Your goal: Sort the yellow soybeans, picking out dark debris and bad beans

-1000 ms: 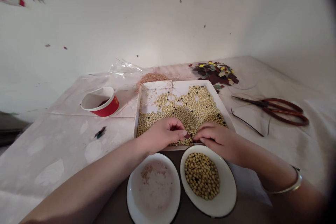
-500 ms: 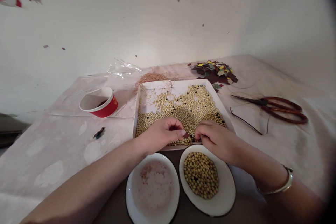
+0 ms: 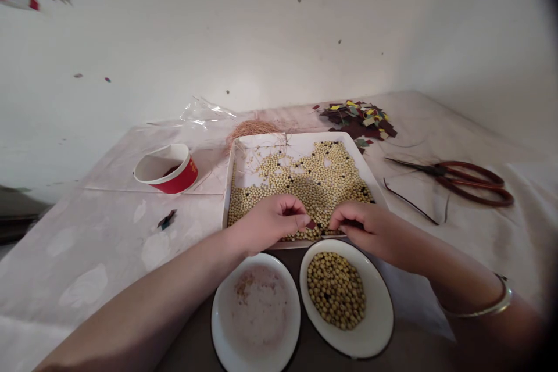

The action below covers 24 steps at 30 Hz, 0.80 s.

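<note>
My left hand [image 3: 276, 221] pinches a small dark red flat piece [image 3: 311, 225] between thumb and forefinger, above the near part of a white shallow box [image 3: 253, 140]. To its right, my right hand [image 3: 364, 225] has its fingers curled together in a pinch; whatever they hold, if anything, is too small to make out. Pale yellow beads [image 3: 305, 192], a few dark ones among them, cover much of the box floor. Below my right hand stands a white bowl [image 3: 378, 314] of larger yellowish beads [image 3: 335, 290]. Another white bowl [image 3: 261, 325], stained inside, stands to its left.
A red and white paper cup [image 3: 176, 180] stands at left, near some dark scraps [image 3: 167, 219]. Behind the box lie reddish fibres [image 3: 253, 128], clear plastic [image 3: 204, 110] and a heap of coloured pieces [image 3: 357, 119]. Scissors [image 3: 462, 177] and a dark strip [image 3: 410, 200] lie at right.
My right hand has moved a little to the right, away from my left hand. My left hand keeps its pinch on the dark red piece. The view has shifted slightly.
</note>
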### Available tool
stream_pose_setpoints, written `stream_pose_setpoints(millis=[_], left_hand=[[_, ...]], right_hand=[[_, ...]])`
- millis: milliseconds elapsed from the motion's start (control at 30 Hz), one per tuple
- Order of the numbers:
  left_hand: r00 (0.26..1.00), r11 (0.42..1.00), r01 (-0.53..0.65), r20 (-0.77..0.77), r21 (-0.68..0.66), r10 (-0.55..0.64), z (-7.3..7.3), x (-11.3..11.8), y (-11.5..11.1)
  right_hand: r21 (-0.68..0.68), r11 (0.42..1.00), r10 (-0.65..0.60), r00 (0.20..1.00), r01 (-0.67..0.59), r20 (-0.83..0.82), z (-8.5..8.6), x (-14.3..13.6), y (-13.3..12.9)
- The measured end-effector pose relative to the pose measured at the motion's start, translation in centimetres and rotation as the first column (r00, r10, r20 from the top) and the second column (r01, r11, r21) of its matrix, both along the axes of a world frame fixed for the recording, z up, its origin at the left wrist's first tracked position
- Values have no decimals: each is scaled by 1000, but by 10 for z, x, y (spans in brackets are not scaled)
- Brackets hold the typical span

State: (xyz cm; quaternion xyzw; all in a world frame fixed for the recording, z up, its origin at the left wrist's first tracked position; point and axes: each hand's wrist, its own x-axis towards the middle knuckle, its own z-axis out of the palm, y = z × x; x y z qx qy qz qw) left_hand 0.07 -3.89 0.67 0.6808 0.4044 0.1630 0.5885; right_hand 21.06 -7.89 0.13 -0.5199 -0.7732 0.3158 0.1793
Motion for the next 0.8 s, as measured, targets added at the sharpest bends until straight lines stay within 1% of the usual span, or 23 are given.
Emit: stream_pose_setpoints(millis=[300,467,633,800], left_hand=[[1000,999,-1,-2,34,1,-3,-2,0],[1000,1000,1,11,14,-1,-3,-1,1],[1000,1000,2,-2,17,-2,-2,-1,1],[1000,1000,-3,24,-7,4,-2,-1,0]], right_hand=[[1,1000,-12,997,12,-78,-4,-7,0],[-13,999,-32,991,31,-130,-6,-8,0],[10,995,-96,978,100,-183,-3,-10,0],[-15,982,-184,931,189,-316,-5,-7,1]])
